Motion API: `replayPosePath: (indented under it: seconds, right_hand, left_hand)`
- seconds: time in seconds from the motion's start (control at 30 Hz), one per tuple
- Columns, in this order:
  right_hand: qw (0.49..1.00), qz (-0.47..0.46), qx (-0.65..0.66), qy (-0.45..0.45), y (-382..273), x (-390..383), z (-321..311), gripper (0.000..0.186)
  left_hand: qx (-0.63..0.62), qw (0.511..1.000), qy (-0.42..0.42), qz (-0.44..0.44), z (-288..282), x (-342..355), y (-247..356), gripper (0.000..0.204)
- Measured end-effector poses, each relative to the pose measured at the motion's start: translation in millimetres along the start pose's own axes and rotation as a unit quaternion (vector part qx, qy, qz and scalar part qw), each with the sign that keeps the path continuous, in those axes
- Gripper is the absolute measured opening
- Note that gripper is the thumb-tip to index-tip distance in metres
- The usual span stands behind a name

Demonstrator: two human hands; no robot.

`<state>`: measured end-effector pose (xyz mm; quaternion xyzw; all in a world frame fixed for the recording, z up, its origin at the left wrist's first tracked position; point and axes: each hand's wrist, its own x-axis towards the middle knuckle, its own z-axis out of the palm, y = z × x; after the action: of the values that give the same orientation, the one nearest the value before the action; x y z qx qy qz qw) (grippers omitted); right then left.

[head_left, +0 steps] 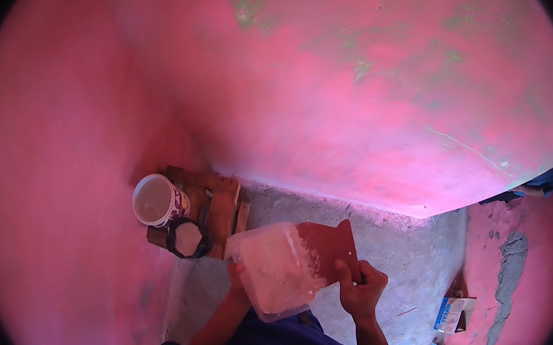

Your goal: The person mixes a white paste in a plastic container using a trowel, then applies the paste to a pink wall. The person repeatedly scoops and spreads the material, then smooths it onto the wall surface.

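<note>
Fingers gripping spreader and tub, lettered box

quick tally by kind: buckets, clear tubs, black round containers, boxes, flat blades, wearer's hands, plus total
White bucket: 1
Clear tub: 1
Black round container: 1
Box: 1
Flat blade: 1
Hands: 2, left hand, right hand
Total: 7
</note>
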<state>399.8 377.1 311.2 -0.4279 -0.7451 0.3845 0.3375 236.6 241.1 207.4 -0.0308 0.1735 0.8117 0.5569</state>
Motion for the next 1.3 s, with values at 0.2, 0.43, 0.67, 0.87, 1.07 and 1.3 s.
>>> replayPosePath:
  seconds: [0.2, 0.43, 0.67, 0.87, 1.07, 1.3]
  right_hand:
    - [0.999, -0.039, 0.022, 0.012, -18.8, -3.7, 14.1, 0.045]
    - [0.995, -0.069, 0.057, -0.040, -53.7, -2.2, 86.2, 0.037]
    - [0.993, -0.080, 0.042, -0.079, -121.3, 5.0, 170.5, 0.040]
    - [0.992, -0.069, 0.047, -0.092, -187.0, 36.1, 211.8, 0.034]
    - [0.994, -0.066, 0.061, -0.063, -202.3, -6.2, 248.7, 0.034]
    - [0.993, -0.099, 0.038, -0.060, -208.3, -5.2, 253.7, 0.035]
  left_hand:
    - [-0.008, 0.999, -0.011, 0.031, 5.3, -15.7, 25.8, 0.097]
    - [-0.032, 0.995, -0.016, 0.088, -11.7, -37.4, 91.4, 0.096]
    - [-0.055, 0.992, -0.026, 0.110, -26.7, -46.7, 193.4, 0.096]
    - [-0.053, 0.992, -0.034, 0.114, -9.0, -44.4, 274.8, 0.095]
    - [-0.038, 0.991, -0.073, 0.104, -27.3, -62.5, 312.7, 0.095]
    - [-0.115, 0.983, -0.104, 0.097, -27.4, -58.3, 312.2, 0.090]
